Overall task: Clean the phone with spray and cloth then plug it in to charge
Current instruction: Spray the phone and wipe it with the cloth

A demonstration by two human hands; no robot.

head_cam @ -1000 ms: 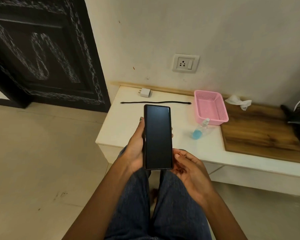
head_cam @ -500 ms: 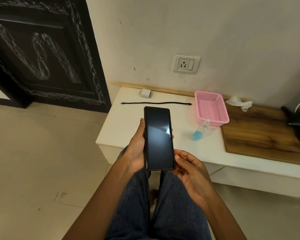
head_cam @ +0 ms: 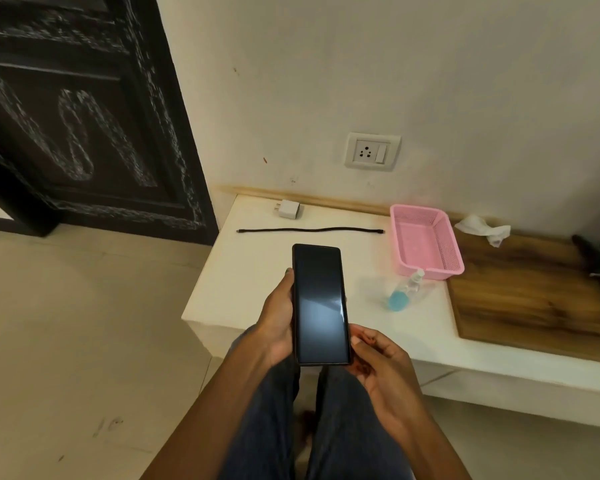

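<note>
Left hand point(head_cam: 278, 320) grips the phone point(head_cam: 321, 304) upright above the bench point(head_cam: 257, 271) edge, right hand's point(head_cam: 381, 368) curled fingers steadying its lower corner; best kept screen-up while the right fetches the spray point(head_cam: 404, 292)

Home interior; carved dark wooden door point(head_cam: 84, 126), beige tiled floor point(head_cam: 66, 323), white wall socket point(head_cam: 372, 152) above low white ledge point(head_cam: 257, 271).

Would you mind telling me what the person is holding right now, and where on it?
The left hand grips the phone by its long edges; the right hand touches its bottom right corner.
</note>
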